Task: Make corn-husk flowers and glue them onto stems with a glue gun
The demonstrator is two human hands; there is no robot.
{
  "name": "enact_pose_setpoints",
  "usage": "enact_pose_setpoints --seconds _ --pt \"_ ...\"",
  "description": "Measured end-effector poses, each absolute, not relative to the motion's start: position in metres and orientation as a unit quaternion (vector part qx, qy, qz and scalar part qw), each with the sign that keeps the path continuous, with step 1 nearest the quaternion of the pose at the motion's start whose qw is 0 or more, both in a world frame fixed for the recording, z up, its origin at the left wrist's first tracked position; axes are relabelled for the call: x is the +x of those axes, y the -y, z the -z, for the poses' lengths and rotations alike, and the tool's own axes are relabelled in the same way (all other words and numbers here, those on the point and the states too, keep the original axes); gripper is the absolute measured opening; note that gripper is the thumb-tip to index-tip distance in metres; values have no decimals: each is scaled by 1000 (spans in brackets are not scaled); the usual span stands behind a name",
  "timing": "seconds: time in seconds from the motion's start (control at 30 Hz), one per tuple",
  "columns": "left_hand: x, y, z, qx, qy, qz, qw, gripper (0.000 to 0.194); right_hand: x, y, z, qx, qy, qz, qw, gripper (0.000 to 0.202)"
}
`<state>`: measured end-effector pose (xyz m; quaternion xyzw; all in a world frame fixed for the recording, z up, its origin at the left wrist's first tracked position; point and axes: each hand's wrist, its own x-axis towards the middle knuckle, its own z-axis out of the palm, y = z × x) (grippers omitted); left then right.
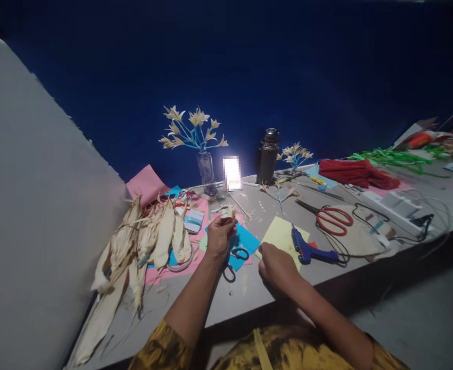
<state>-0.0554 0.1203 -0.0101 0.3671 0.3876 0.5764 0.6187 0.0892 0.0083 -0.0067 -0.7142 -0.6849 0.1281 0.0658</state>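
Our left hand (pixel 221 235) pinches a pale husk piece (pixel 230 211); our right hand (pixel 281 268) curls, its grip hidden from us; squeezing too hard could crack that dry-looking piece!

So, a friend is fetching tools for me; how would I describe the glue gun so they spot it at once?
On the grey table, find the yellow paper near the right hand. The glue gun lies across that sheet's right edge. It is dark blue and pistol-shaped, unlike the red-handled scissors just beyond it.
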Motion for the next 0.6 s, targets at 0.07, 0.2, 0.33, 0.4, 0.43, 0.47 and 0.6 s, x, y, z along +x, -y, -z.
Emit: enact_pose_setpoints --seconds 0.07,0.2,0.33,0.4,0.43,0.47,0.6 --pt "-56 -119 8 379 -404 -575 603 27 100 -9 7 -709 676 -157 125 28" --pt "-54 -112 3 418 -428 -563 570 23 116 -13 3 -676 628 -280 264 20" --pt "-52 -107 0 442 -428 -548 566 14 119 -12 -6 -609 599 -385 350 18" --pt "-51 -106 -1 453 -428 -543 562 13 118 -14 -12 -593 571 -412 391 23" --pt "-52 -106 -1 458 -430 -539 561 13 117 -16 -15 -594 553 -416 411 23" --pt "-52 -105 -1 463 -431 -533 562 14 115 -18 -18 -597 536 -414 430 23" --pt "-51 -101 0 487 -411 -509 579 18 109 -34 -26 -580 511 -407 487 23"
